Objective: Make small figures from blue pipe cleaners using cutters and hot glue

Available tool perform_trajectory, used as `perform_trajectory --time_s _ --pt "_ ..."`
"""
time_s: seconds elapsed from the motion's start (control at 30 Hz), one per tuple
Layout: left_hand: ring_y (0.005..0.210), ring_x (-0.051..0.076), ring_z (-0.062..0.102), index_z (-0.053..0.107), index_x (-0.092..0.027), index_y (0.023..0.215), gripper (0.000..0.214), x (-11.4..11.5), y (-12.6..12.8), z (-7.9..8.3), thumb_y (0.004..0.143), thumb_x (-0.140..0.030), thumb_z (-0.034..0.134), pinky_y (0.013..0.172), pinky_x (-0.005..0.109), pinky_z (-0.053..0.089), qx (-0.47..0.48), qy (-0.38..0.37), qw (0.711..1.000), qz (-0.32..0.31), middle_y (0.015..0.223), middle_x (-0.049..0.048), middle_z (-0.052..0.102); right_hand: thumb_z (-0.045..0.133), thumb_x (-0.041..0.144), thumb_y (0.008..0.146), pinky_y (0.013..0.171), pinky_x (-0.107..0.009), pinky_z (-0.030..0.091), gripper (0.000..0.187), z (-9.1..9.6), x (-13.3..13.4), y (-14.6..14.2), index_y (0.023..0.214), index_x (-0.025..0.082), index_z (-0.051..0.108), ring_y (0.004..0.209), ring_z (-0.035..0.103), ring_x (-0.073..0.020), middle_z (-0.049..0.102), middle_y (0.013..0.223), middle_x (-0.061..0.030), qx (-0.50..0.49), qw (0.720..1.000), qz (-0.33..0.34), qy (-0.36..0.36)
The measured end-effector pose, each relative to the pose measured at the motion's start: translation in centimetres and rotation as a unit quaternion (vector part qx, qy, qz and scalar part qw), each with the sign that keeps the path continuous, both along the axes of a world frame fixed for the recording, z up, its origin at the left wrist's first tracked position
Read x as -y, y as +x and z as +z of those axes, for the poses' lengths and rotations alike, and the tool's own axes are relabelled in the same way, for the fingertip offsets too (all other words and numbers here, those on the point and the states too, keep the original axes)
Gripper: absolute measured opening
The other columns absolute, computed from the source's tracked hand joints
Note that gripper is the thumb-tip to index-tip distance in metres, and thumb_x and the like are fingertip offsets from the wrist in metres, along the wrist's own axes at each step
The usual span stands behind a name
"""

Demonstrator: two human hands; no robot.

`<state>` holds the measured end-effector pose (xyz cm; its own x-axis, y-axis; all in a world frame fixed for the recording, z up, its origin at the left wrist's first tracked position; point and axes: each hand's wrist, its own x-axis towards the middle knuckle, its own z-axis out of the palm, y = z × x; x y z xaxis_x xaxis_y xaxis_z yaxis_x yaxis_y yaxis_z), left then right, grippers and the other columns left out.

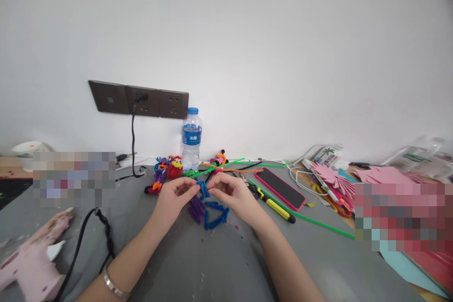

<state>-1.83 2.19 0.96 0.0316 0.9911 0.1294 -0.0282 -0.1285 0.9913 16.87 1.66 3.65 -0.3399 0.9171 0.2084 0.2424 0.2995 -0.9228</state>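
Grey sheeting [212, 264] is covering the worktop, with a pink glue gun [33, 263] lying near its left side. Cut purple chenille pieces [197, 209] and bent blue chenille pieces [217, 222] are lying loose just below the hands. The left hand [179, 192] and right hand [233, 193] are pinching a small blue chenille bundle [203, 189] from either side, thumbs pressing against forefingers. Good handling is probably asking for one hand steadying the bundle while the other is bending in small, even turns, cut ends pointing away from skin. Farther out, a yellow utility knife [279, 209] and pink-cased phone [279, 188] are resting rightward, chenille figures [174, 170] are sitting leftward, and a water bottle [191, 137] is standing by the white wall [247, 56].
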Motion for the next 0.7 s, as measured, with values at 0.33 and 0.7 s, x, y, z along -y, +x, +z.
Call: perform_trajectory --time_s 0.33,0.7 --pt "0.058 0.015 0.060 0.068 -0.017 0.066 0.027 0.12 0.10 0.13 0.062 -0.042 0.077 0.056 0.024 0.048 -0.007 0.009 1.000 -0.005 0.061 0.0013 0.067 0.070 0.034 0.079 0.052 -0.024 0.030 0.018 0.22 0.02 -0.19 0.076 0.017 0.066 0.056 0.037 -0.0105 0.055 0.068 0.0009 0.001 1.000 -0.009 0.023" --pt "0.060 0.015 0.059 0.068 -0.016 0.069 0.024 0.03 0.04 -0.14 0.064 -0.039 0.076 0.058 0.024 0.048 -0.016 0.015 1.000 0.004 0.064 0.0012 0.066 0.066 0.026 0.079 0.052 -0.024 0.029 0.008 0.27 0.11 -0.32 0.077 0.018 0.065 0.055 0.036 -0.0106 0.053 0.066 0.0015 0.014 0.999 -0.015 0.037"
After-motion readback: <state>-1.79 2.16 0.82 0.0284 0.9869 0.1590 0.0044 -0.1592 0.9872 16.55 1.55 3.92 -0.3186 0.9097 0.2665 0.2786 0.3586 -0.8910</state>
